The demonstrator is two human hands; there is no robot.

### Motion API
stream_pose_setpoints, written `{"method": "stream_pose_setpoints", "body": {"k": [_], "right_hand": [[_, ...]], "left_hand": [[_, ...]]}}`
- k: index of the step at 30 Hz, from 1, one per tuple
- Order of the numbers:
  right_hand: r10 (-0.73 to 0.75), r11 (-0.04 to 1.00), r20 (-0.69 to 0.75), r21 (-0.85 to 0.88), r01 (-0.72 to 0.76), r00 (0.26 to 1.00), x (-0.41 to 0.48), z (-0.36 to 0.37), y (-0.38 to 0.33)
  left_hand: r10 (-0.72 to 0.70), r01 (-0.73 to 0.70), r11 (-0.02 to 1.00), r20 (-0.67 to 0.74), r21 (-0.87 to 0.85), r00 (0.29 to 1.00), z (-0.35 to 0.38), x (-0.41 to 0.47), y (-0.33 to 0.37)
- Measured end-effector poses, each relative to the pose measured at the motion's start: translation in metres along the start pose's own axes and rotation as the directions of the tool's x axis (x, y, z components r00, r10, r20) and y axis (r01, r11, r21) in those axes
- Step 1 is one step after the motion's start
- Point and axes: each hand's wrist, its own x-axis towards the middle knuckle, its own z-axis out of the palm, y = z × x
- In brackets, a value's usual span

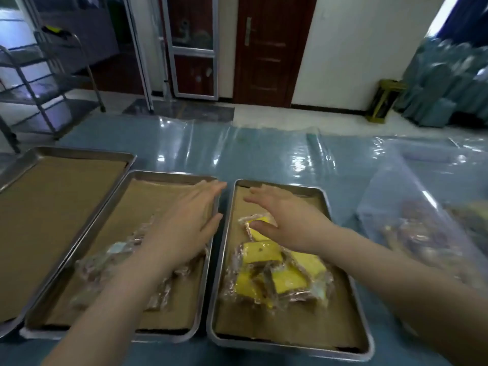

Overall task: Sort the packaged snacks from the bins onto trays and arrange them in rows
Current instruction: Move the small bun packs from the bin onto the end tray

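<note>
Three steel trays lined with brown paper lie on the blue table. The right tray [340, 223] carries a heap of yellow cake snacks [277, 276] in clear wrappers. The middle tray [158, 178] has several brown wrapped snacks [111, 262] near its front. The left tray [52, 151] shows only paper. My left hand [184, 225] hovers flat over the middle tray with fingers straight, holding nothing. My right hand [287, 220] stretches over the right tray, fingers spread, its thumb just above one yellow snack [257, 228].
A large clear plastic bag [422, 220] with more wrapped snacks lies at the right on the table. Clear plastic sheeting [264, 149] covers the blue table beyond the trays. A metal rack trolley [39, 83] stands at the far left.
</note>
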Motion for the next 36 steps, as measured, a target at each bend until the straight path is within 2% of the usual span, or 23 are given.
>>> {"method": "stream_pose_setpoints", "body": {"k": [5,8,11,14,19,22,25,28,30,33,36], "right_hand": [[-0.067,0.980,-0.027,-0.190,0.061,0.997,-0.059,-0.061,0.072],[-0.087,0.971,-0.073,-0.228,0.068,0.994,-0.107,-0.095,0.128],[-0.009,0.982,-0.125,-0.190,-0.015,0.992,-0.163,-0.119,0.196],[0.133,0.980,-0.097,-0.134,-0.145,0.986,-0.212,-0.130,0.264],[0.281,0.955,-0.046,-0.088,-0.284,0.959,-0.241,-0.133,0.351],[0.369,0.926,0.094,-0.117,-0.358,0.925,-0.234,-0.123,0.395],[0.466,0.882,0.248,-0.210,-0.423,0.849,-0.221,-0.112,0.430],[0.518,0.848,0.340,-0.320,-0.421,0.785,-0.204,-0.094,0.456],[0.534,0.836,0.321,-0.341,-0.431,0.782,-0.193,-0.078,0.472],[0.528,0.838,0.209,-0.286,-0.465,0.823,-0.178,-0.052,0.492],[0.560,0.817,0.198,-0.292,-0.497,0.804,-0.167,-0.031,0.507]], "left_hand": [[0.183,-0.179,0.983,-0.085,0.048,0.979,0.036,0.044,0.089],[0.208,-0.203,0.978,-0.149,0.047,0.967,0.071,0.065,0.149],[0.163,-0.173,0.984,-0.188,-0.036,0.969,0.109,0.081,0.212],[0.164,-0.183,0.979,-0.190,-0.088,0.968,0.147,0.097,0.271],[0.142,-0.161,0.968,-0.108,-0.190,0.984,0.191,0.122,0.333],[0.127,-0.127,0.983,-0.003,-0.136,0.992,0.214,0.149,0.353],[0.067,-0.061,0.996,0.112,-0.064,0.991,0.239,0.168,0.366],[0.018,-0.077,0.967,0.235,0.244,0.972,0.262,0.170,0.367],[0.018,-0.102,0.937,0.245,0.334,0.969,0.267,0.169,0.363],[0.017,-0.087,0.940,0.210,0.330,0.978,0.266,0.169,0.362],[0.014,-0.095,0.926,0.217,0.366,0.976,0.267,0.170,0.363]]}}
